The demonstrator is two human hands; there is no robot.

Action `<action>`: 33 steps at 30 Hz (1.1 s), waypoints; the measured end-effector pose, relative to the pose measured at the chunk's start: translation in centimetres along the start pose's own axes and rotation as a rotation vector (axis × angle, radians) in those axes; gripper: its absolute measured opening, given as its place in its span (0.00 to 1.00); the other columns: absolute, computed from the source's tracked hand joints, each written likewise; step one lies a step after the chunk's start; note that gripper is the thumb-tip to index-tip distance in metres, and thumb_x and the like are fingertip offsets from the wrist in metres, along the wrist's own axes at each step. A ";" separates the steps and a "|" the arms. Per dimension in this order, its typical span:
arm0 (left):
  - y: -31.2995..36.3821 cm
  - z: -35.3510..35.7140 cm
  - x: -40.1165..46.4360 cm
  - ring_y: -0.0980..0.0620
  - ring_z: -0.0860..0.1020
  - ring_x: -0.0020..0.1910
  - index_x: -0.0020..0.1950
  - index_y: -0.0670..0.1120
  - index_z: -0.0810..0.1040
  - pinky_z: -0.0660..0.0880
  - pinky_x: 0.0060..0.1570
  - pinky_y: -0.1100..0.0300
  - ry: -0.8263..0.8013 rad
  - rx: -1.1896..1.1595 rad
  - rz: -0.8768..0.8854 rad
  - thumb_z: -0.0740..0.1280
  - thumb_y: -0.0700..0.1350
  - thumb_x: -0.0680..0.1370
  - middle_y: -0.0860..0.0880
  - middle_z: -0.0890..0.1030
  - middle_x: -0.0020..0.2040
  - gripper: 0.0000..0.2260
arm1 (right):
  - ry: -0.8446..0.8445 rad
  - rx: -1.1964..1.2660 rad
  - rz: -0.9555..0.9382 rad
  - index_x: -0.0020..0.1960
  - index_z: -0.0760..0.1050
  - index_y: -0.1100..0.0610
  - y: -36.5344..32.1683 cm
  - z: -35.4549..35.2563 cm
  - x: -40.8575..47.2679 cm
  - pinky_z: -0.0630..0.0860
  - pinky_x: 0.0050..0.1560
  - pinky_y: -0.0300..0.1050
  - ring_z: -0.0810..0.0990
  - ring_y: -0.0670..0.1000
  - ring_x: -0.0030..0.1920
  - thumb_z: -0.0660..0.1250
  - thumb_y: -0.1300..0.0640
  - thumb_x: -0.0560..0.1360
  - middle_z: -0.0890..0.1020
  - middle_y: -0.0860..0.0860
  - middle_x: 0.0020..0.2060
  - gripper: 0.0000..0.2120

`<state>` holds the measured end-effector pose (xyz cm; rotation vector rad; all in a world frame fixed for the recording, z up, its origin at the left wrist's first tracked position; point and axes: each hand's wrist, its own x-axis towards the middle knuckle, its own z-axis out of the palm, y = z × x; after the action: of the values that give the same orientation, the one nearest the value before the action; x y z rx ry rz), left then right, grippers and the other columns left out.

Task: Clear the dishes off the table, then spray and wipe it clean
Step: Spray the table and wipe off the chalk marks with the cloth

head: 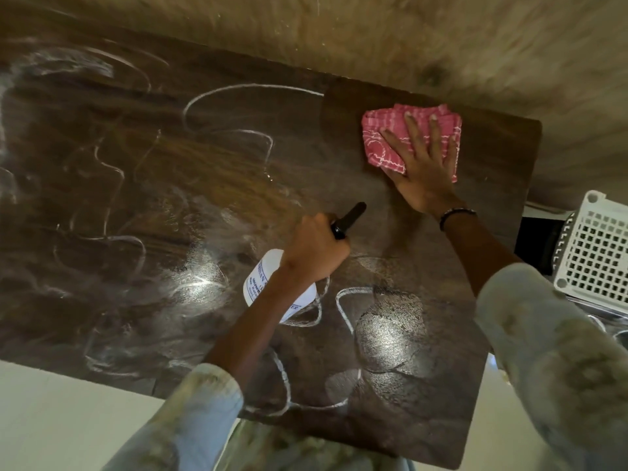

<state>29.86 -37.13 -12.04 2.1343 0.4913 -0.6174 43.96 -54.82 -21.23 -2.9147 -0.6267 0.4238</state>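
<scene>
Head view is directed down at a dark brown table (142,198), on which white curved streaks and wet shiny patches are seen over most of the surface. No dishes are seen on the part of the table that is in view.

A pink cloth (384,144) with a white pattern is laid near the far right corner of the table. It is pressed flat by the right hand (423,168), whose fingers (413,129) are spread wide over it, with the palm down. Nothing is gripped by this hand; it is open and flat on the cloth. A dark bracelet (455,215) is worn on the right wrist.

A white spray bottle (263,278) with a printed label is held by the left hand (314,248), which is closed around the neck of the bottle. The black nozzle (350,219) is seen sticking out past the fingers and is pointed toward the far right part of the table, in the direction of the right hand. The bottle is tilted, and its body is partly hidden under the left forearm. Whether the bottle touches the table cannot be told. The two hands are near each other but apart.

Light patterned sleeves (550,355) are worn on both arms. Beside the right edge of the table, a white perforated basket (598,256) is seen. A pale floor (61,413) is visible at the lower left.
</scene>
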 end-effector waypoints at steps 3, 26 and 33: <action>-0.4 0.5 -0.8 0.55 0.69 0.23 0.41 0.40 0.76 0.62 0.20 0.70 0.001 -0.003 -0.016 0.64 0.36 0.73 0.50 0.71 0.27 0.02 | -0.014 0.012 0.010 0.76 0.50 0.38 0.1 -0.2 0.0 0.37 0.71 0.68 0.40 0.60 0.77 0.54 0.37 0.78 0.46 0.48 0.78 0.29; -3.9 -0.9 -3.5 0.51 0.63 0.21 0.27 0.49 0.66 0.62 0.25 0.61 0.156 -0.076 -0.081 0.67 0.39 0.74 0.49 0.65 0.22 0.17 | -0.012 -0.124 -0.465 0.75 0.56 0.40 -6.3 3.0 -6.9 0.46 0.71 0.72 0.49 0.63 0.77 0.56 0.43 0.74 0.55 0.52 0.78 0.30; -4.5 -1.1 -4.2 0.50 0.65 0.22 0.33 0.40 0.73 0.63 0.26 0.60 0.163 -0.136 -0.069 0.66 0.39 0.74 0.49 0.67 0.22 0.09 | 0.005 -0.146 -0.252 0.76 0.51 0.40 0.5 1.2 -7.1 0.43 0.71 0.71 0.48 0.64 0.77 0.55 0.41 0.74 0.54 0.53 0.78 0.31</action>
<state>24.34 -34.18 -11.84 2.0541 0.6799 -0.4367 37.60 -58.12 -20.74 -2.9132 -1.0497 0.3532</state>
